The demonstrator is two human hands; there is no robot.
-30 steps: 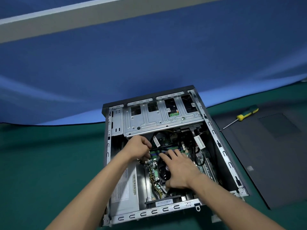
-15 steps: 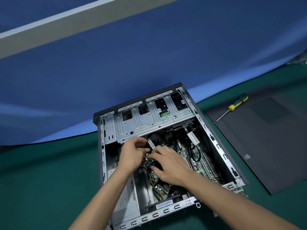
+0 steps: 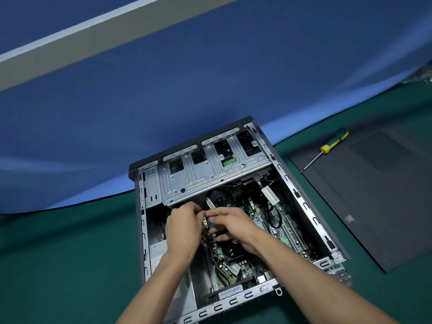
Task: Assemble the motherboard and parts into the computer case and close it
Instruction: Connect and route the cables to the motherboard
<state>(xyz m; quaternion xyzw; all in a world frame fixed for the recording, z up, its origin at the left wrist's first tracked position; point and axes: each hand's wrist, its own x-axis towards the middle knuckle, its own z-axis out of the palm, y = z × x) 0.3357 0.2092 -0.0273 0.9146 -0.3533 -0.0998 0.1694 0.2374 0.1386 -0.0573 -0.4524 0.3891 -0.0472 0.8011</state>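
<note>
Green circuit board, thin and brittle — that is the motherboard [image 3: 257, 220], seated flat in the floor of the open computer case [image 3: 304, 206], which lies on its side on the green mat [image 3: 58, 253]. Head view, the only one I have: I judge the board stiff but fragile, best taken by its edges, never by the components; the steel case looks heavy and sharp-edged, so grip its frame rails. My left hand [image 3: 182, 228] is curled, fingertips pinched together over the memory slots near the drive cage [image 3: 210, 174]; my right hand [image 3: 236, 226] lies half-open beside it, fingers meeting the left — whether either grips a part or cable I cannot tell. Side panel [image 3: 374, 195], dark and flat, rests right of the case, a screwdriver [image 3: 327, 148] on it.
</note>
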